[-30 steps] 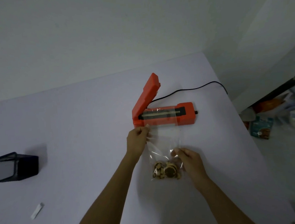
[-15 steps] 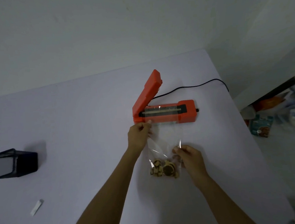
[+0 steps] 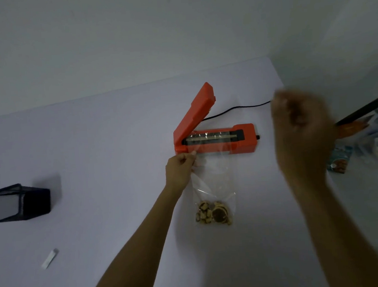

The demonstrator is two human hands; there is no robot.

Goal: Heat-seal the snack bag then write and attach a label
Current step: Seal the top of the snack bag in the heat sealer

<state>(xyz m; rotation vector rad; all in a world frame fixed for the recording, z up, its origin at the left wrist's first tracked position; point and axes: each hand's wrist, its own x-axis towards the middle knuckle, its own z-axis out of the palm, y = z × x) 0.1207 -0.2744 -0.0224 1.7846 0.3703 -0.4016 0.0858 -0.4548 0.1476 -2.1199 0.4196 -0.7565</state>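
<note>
The bag [image 3: 212, 182] lies on the table [image 3: 107, 154], its mouth over the open red sealer's [image 3: 215, 139] bar. The left hand [image 3: 180, 171] pinches the bag's top left corner. The right hand [image 3: 302, 134] is raised, blurred; its grip cannot be told. Snacks [image 3: 212, 212] sit at the bag's bottom.

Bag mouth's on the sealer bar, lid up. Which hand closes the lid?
Right, probably. The left hand pinches the bag edge at the sealer, keeping it in place. The right hand is raised and holds nothing, beside the raised lid.
</note>
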